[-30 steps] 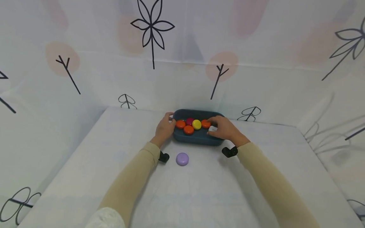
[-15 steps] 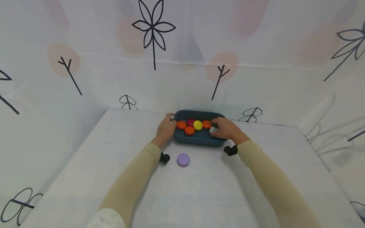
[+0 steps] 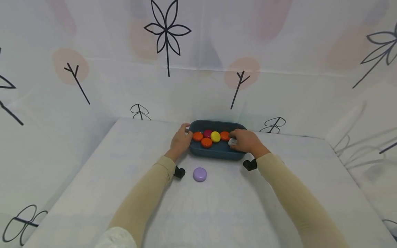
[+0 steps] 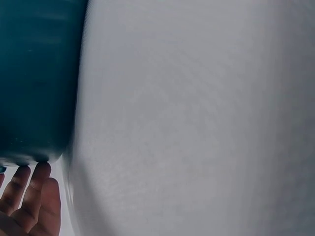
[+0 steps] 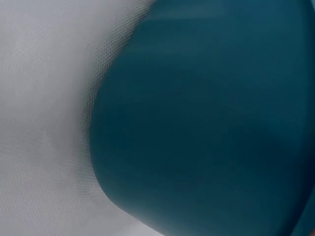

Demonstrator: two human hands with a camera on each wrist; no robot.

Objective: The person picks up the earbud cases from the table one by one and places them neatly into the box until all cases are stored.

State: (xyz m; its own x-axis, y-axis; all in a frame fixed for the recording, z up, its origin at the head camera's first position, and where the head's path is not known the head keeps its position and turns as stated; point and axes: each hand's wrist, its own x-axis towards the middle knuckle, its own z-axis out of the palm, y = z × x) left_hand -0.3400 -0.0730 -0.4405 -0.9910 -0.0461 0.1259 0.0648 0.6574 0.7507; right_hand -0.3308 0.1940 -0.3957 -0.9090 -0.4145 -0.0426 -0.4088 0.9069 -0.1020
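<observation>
Pinched in our right hand (image 3: 247, 141): white piece (image 3: 231, 141), likely light, hard, slippery, best held by edges. Against our left hand (image 3: 181, 139), unclenched: teal tray (image 3: 217, 154).

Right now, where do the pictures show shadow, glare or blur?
Head view: shadow beside the right sleeve, small highlights on the orange discs; left wrist view: white cloth darkens toward the right edge; right wrist view: pale streaks on the blue tray, cloth partly blurred.
</observation>
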